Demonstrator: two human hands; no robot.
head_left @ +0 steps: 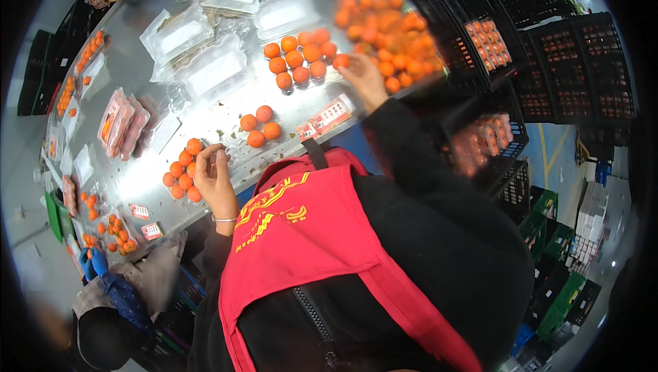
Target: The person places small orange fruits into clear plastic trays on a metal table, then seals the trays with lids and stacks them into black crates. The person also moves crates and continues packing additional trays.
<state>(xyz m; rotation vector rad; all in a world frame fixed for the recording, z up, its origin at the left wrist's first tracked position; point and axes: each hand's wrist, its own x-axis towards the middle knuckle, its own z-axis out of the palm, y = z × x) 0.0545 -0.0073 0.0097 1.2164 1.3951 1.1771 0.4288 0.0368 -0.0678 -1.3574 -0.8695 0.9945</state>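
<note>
Here's the right hand (366, 81), its fingertips pinching one orange fruit (340, 61) at the right edge of a filled clear tray (283, 89), rows of fruit (295, 58) sitting inside it! Over to the left hand (214, 183): fingers curled, right beside a cluster of fruit (179, 174) near the front edge, and whether it grips one I cannot tell. Between the two hands, four loose fruits (260, 127) sit bunched on the shiny metal tabletop (127, 63), with printed labels (329, 118) lying to their right. Just beyond the right hand, a big heap of fruit (394, 36), blurred at its far side. Farther across, empty clear trays (214, 68) and, on the left, wrapped packs (123, 124) leaning together. Out wide, black crates (582, 70) stack up on the right, while at lower left a co-worker's blue-gloved hands (98, 262) are near more fruit (118, 233).
</note>
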